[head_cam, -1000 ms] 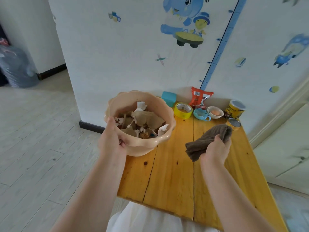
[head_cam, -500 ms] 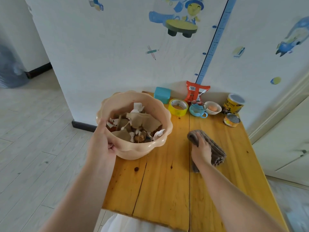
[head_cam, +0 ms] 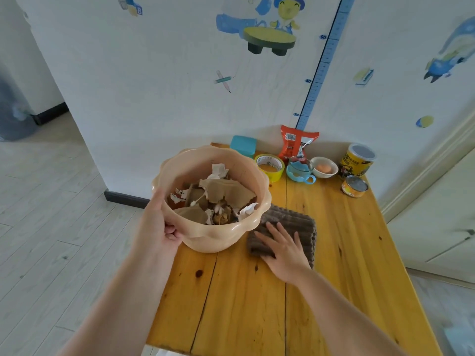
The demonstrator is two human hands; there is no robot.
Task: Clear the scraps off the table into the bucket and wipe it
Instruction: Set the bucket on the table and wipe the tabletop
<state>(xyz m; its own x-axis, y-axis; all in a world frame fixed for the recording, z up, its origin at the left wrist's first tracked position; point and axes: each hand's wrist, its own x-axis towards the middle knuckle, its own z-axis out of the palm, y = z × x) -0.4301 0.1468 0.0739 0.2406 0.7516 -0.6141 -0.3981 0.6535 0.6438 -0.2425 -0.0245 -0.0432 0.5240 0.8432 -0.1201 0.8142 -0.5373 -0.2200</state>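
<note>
Peach plastic bucket (head_cam: 213, 227) sits at the left edge of the yellow wooden table (head_cam: 347, 278); I cannot tell whether its base rests on the boards or is lifted clear. Inside I see scraps (head_cam: 221, 199): torn brown card, white paper bits and cotton buds, all below the rim. My left hand (head_cam: 159, 227) grips the bucket's near-left rim, thumb over the lip and fingers (head_cam: 172, 233) curled against the outer wall. My right hand (head_cam: 285, 249) lies flat, fingers spread, pressed on a brown ribbed cloth (head_cam: 290, 224) just right of the bucket; the cloth's far-left corner runs behind the bucket wall. The boards near me show only knots and grain.

Along the far edge, against the wall, from left to right: a teal box (head_cam: 243, 146), a yellow tape roll (head_cam: 270, 167), a red snack packet (head_cam: 295, 143), a blue cup (head_cam: 299, 170), a white bowl holding an egg (head_cam: 324, 167), a tall yellow can (head_cam: 357, 160), and a low tin (head_cam: 354, 186) nearer than the can.
</note>
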